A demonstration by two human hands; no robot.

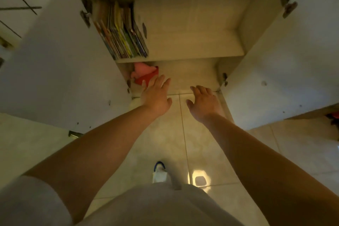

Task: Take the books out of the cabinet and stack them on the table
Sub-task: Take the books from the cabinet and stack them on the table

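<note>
open cabinet (183, 14) holds books (121, 31) upright on its shelf; left hand (156, 95) and right hand (203, 102), grips spread and empty, must next reach up and grasp them.

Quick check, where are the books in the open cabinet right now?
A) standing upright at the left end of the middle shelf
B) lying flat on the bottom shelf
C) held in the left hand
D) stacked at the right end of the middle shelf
A: the row of thin colourful books stands upright against the left wall of the white open cabinet, on the middle shelf; both the left hand and the right hand are empty.
</note>
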